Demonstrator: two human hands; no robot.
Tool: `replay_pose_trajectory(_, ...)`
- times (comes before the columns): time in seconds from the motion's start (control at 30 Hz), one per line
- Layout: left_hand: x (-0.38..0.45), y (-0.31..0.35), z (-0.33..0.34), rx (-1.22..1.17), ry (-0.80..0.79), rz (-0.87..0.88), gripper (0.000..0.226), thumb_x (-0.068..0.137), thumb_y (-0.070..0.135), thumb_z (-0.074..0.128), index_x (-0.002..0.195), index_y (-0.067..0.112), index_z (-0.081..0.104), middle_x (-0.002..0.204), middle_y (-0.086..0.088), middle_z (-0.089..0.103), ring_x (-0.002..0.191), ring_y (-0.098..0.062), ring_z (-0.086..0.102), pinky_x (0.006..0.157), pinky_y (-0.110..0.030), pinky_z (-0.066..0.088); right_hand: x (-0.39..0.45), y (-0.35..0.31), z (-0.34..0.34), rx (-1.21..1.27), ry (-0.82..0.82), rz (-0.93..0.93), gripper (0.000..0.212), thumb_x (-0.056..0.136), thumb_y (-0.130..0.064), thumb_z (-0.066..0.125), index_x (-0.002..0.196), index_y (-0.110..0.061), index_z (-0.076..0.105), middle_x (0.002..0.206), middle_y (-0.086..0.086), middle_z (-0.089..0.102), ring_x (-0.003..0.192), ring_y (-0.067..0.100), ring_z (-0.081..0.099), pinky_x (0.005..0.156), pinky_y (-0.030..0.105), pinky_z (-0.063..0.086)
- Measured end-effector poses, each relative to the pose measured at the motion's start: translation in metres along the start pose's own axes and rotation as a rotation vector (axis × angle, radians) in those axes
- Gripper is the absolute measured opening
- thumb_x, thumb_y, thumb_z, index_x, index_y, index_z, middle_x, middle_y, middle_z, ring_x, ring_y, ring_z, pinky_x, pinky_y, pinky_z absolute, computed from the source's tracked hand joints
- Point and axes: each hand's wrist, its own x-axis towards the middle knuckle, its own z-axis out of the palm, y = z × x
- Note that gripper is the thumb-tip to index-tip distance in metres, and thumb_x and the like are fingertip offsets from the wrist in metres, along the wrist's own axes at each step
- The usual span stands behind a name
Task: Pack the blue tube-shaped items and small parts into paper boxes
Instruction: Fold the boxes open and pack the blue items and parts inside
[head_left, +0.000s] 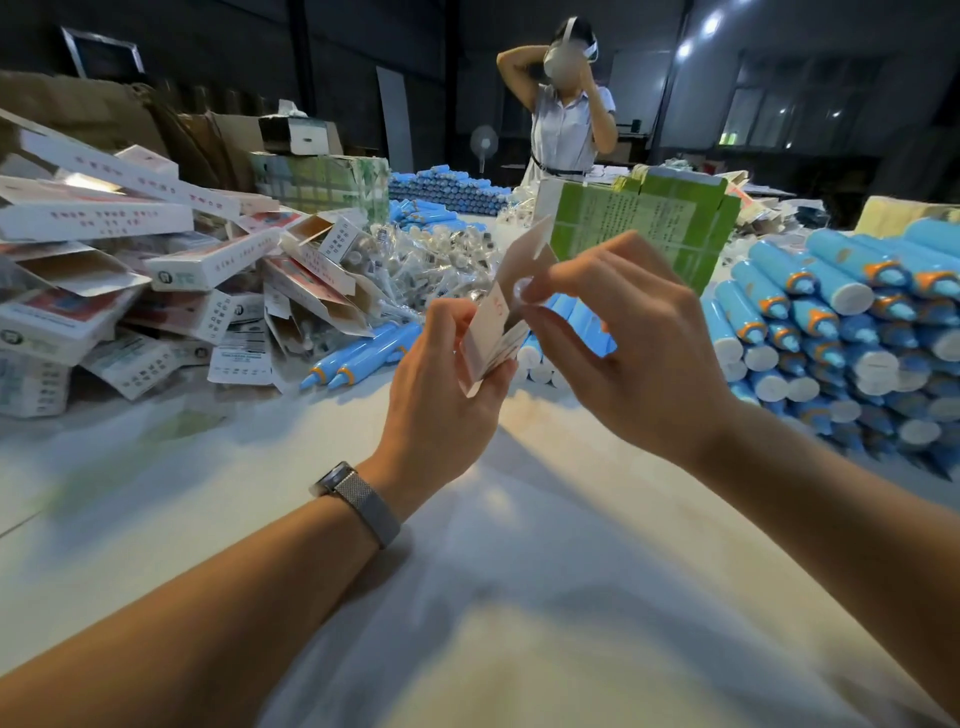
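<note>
Both hands (447, 384) gripping paper box (498, 322)

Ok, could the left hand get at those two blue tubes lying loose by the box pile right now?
Probably not yet: the left hand grips the paper box. The two blue tubes lie uncovered just beyond it on the table, so the path looks free.

You have blue tubes (831, 306) with orange collars and white ends, white boxes (104, 218) printed red, a green printed carton (644, 228), a silver mesh watchband (363, 506) and a white table (519, 597).
</note>
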Motion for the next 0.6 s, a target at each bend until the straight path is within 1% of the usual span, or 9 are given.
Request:
replay_pose_trajectory(0.03,-0.001,0.002,0.001,-0.004,-0.01,0.002,0.036,0.083,0.026,0.067,0.109,0.02,0.043,0.099,-0.001,0.065,0.086,-0.028,0.062,0.074,-0.047,0.052,-0.001,0.0,-0.002,-0.022,-0.01,-0.01,0.013,0.095,-0.014,0.064,0.096,-0.004,0.071,0.093,0.002,0.07,0.086,0.031,0.059,0.069,0.041,0.05)
replay_pose_trajectory(0.1,-0.002,0.005,0.003,-0.015,-0.019,0.0,0.038,0.082,0.026,0.067,0.11,0.015,0.044,0.097,0.0,0.065,0.084,-0.025,0.062,0.073,-0.045,0.051,-0.001,-0.001,-0.005,-0.067,-0.046,-0.021,0.018,0.096,-0.016,0.06,0.098,-0.003,0.072,0.095,0.008,0.068,0.088,0.034,0.058,0.067,0.045,0.049)
replay_pose_trajectory(0.17,-0.003,0.009,0.004,-0.044,-0.025,0.002,0.037,0.082,0.027,0.068,0.109,0.02,0.043,0.09,0.007,0.063,0.08,-0.016,0.06,0.07,-0.041,0.05,-0.001,-0.004,-0.009,-0.102,-0.094,-0.021,0.021,0.096,-0.019,0.058,0.1,-0.005,0.072,0.1,0.011,0.066,0.091,0.035,0.056,0.068,0.046,0.049)
replay_pose_trajectory(0.23,-0.004,0.01,0.004,-0.069,-0.035,0.013,0.036,0.083,0.027,0.068,0.106,0.026,0.041,0.088,0.012,0.062,0.077,-0.012,0.06,0.069,-0.04,0.049,0.0,-0.009,-0.012,-0.128,-0.148,-0.015,0.023,0.094,-0.023,0.059,0.104,-0.007,0.072,0.105,0.012,0.063,0.094,0.033,0.055,0.067,0.045,0.05)
replay_pose_trajectory(0.33,-0.005,0.01,0.005,-0.057,-0.071,0.046,0.035,0.084,0.03,0.067,0.105,0.034,0.039,0.089,0.008,0.063,0.078,-0.017,0.061,0.072,-0.044,0.05,0.003,-0.014,-0.02,-0.217,-0.235,0.047,0.029,0.089,-0.033,0.053,0.104,-0.015,0.072,0.108,0.009,0.058,0.097,0.029,0.053,0.061,0.042,0.052)
replay_pose_trajectory(0.4,-0.006,0.01,0.006,-0.045,-0.085,0.064,0.034,0.084,0.031,0.066,0.104,0.036,0.039,0.089,0.007,0.065,0.077,-0.018,0.061,0.071,-0.044,0.05,0.005,-0.015,-0.023,-0.23,-0.265,0.081,0.032,0.085,-0.037,0.051,0.099,-0.016,0.071,0.109,0.006,0.056,0.1,0.027,0.054,0.062,0.042,0.053)
replay_pose_trajectory(0.47,-0.005,0.011,0.006,-0.058,-0.085,0.054,0.039,0.082,0.028,0.068,0.103,0.04,0.038,0.09,0.009,0.065,0.078,-0.014,0.062,0.071,-0.043,0.05,0.003,-0.014,-0.025,-0.182,-0.246,0.055,0.032,0.086,-0.033,0.053,0.097,-0.011,0.072,0.109,0.009,0.056,0.098,0.028,0.054,0.063,0.044,0.053)
replay_pose_trajectory(0.53,-0.005,0.014,0.005,-0.111,-0.088,0.014,0.044,0.08,0.027,0.071,0.101,0.046,0.037,0.096,0.014,0.064,0.084,-0.014,0.065,0.073,-0.044,0.054,0.001,-0.011,-0.026,-0.084,-0.169,0.034,0.027,0.087,-0.022,0.056,0.104,-0.008,0.072,0.11,0.013,0.057,0.095,0.029,0.055,0.067,0.043,0.051)
replay_pose_trajectory(0.6,-0.005,0.02,0.004,-0.189,-0.106,-0.025,0.042,0.079,0.034,0.072,0.1,0.052,0.04,0.099,0.019,0.064,0.09,-0.016,0.068,0.078,-0.048,0.057,-0.002,-0.006,-0.028,0.038,-0.065,0.056,0.029,0.086,-0.011,0.062,0.114,-0.007,0.066,0.116,0.015,0.053,0.1,0.026,0.056,0.074,0.035,0.05)
